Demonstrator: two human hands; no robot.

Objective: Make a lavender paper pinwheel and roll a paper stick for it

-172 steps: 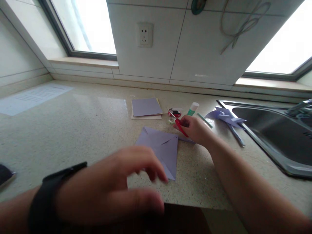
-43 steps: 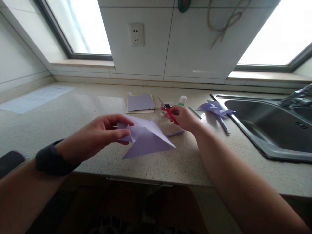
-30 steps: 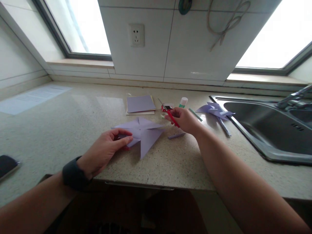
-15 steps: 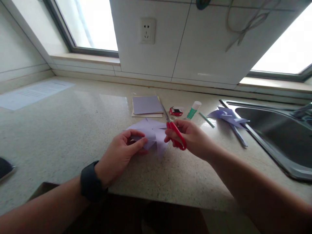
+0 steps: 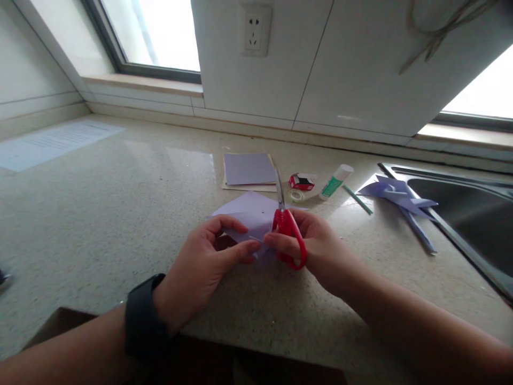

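Where a speckled stone countertop (image 5: 120, 214) runs back to a white tiled wall with a socket (image 5: 255, 30) between two bright windows, a steel sink (image 5: 460, 214) is set in at the right, and a stack of paper (image 5: 248, 171), a glue stick (image 5: 335, 182) and a finished lilac pinwheel (image 5: 396, 195) lie along the back. The lilac paper (image 5: 248, 214) (creased and partly cut) rests near the front edge, pinched by the left hand (image 5: 204, 262) between thumb and fingers. The right hand (image 5: 320, 251) is closed through the red handles of the scissors (image 5: 285, 224), whose long axis runs away from the person, blades together and tips pointing at the wall.
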